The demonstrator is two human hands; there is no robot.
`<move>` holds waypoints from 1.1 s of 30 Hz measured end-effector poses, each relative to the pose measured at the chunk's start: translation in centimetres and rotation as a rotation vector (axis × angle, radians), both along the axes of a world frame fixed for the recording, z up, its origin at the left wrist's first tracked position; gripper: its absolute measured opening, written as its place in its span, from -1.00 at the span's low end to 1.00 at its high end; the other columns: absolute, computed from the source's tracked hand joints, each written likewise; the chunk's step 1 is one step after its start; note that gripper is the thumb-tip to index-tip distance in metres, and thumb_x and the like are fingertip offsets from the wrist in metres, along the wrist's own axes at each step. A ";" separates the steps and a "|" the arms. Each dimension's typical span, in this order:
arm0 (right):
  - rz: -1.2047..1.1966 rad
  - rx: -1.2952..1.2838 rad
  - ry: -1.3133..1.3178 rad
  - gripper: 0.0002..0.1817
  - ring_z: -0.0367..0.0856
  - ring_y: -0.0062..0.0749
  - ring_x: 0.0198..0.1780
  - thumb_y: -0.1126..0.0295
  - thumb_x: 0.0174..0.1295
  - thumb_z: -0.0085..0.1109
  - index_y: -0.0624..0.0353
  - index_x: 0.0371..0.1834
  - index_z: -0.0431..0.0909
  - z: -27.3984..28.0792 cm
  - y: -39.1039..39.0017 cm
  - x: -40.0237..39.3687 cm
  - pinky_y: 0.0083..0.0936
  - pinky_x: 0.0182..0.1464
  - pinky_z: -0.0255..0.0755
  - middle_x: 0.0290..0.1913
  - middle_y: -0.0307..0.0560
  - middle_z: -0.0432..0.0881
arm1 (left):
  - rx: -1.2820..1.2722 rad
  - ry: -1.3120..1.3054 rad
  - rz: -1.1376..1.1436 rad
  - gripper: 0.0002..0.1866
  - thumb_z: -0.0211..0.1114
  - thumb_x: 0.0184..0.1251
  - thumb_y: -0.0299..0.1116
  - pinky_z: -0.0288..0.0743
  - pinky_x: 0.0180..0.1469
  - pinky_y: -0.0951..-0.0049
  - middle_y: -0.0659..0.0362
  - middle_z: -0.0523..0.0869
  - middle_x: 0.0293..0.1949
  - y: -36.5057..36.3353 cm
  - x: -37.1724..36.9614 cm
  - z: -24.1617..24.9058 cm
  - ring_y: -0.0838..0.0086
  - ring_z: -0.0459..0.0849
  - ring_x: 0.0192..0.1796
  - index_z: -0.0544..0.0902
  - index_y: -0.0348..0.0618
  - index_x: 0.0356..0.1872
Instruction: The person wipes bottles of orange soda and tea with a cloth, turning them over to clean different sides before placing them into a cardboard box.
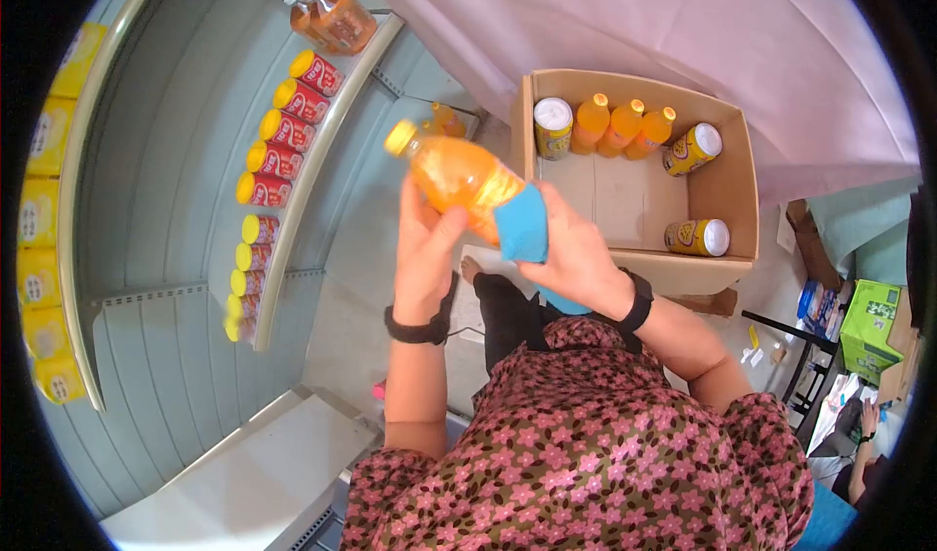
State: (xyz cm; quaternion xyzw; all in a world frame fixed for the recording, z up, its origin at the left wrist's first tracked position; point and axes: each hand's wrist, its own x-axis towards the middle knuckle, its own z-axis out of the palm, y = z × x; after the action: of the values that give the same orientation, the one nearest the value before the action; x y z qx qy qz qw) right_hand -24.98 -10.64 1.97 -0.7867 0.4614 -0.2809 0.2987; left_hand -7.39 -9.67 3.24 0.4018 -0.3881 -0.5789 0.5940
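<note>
An orange drink bottle (454, 177) with a yellow cap is held up in front of me, tilted with its cap toward the upper left. The fingers of my left hand (427, 234) are wrapped round its side below the cap. My right hand (576, 250) grips a blue cloth (522, 224), which is pressed against the bottle's base end. The cloth hides part of the label. To the right of the bottle, a cardboard box (656, 270) contains three similar orange bottles (613, 128) and several yellow cans (692, 150).
On the left shelf (317, 175) stand red jars (283, 129) with yellow lids, smaller cans (256, 258) and large bottles (337, 24). Yellow packs (44, 214) line another shelf. A pink curtain (703, 34) hangs behind the box. Another person's hand (868, 419) shows at lower right.
</note>
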 end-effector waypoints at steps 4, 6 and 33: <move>0.088 0.096 0.034 -0.12 0.51 0.17 -0.11 0.32 -0.17 0.34 0.23 0.25 0.04 0.2 0.4 0.4 -0.21 -0.13 0.45 -0.14 0.27 0.49 | 0.101 0.332 0.312 -0.54 0.25 0.14 -0.48 0.41 0.04 0.41 0.15 0.54 -0.09 -1.1 -1.0 -0.8 0.43 0.53 -0.03 0.34 -0.19 0.09; 0.176 0.233 -0.019 -0.10 0.53 0.09 -0.12 0.31 -0.18 0.35 0.27 0.25 0.04 0.6 0.0 -0.1 -0.26 -0.12 0.45 -0.13 0.21 0.50 | 0.118 0.396 0.320 -0.52 0.24 0.10 -0.45 0.45 0.00 0.34 0.10 0.56 -0.18 -0.9 -1.2 -1.3 0.34 0.57 -0.12 0.33 -0.20 0.08; -0.138 1.313 -1.569 -0.33 0.48 -0.34 0.06 -0.28 0.21 -0.28 0.03 0.12 0.33 -3.5 1.1 -0.2 -0.33 0.00 0.45 0.08 -0.12 0.48 | -0.291 0.534 0.317 -0.38 0.29 -0.04 -0.06 0.25 0.22 -0.04 -0.11 0.46 0.03 0.7 1.4 -1.9 0.06 0.44 0.09 0.40 -0.01 0.11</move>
State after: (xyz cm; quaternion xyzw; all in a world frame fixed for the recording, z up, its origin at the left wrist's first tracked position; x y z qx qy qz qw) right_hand -25.14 -9.52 -1.54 -0.0344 0.2429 -0.4250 0.8713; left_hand -5.96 -8.98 1.38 0.2025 -0.2302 -0.5024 0.8084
